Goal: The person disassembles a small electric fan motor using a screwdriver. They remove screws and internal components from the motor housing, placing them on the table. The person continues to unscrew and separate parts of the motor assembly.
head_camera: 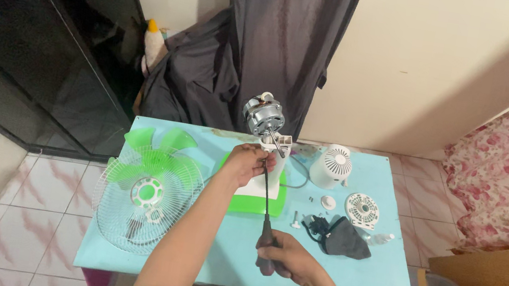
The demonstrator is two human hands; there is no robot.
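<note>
Fan motor (263, 116), bare metal with its housing off, stands upright on the white neck of the fan stand, whose green and white base (258, 194) sits at the middle of the light-blue table (376, 278), toward the far edge. Left hand (248, 162) is curled closed around the stand's neck just below the motor. Right hand (288, 258) is wrapped in a fist around the dark handle of a long screwdriver (267, 201); the shaft slants up and away, and the tip meets the neck beside the left hand's fingers (265, 160). On the table's left side lies a white wire fan guard (143, 203) with the green fan blade (153, 160) on top. To the right of the base: white rear motor cover (331, 165), round vented white plate (361, 210), dark cloth (345, 239), small loose screws (295, 223).
</note>
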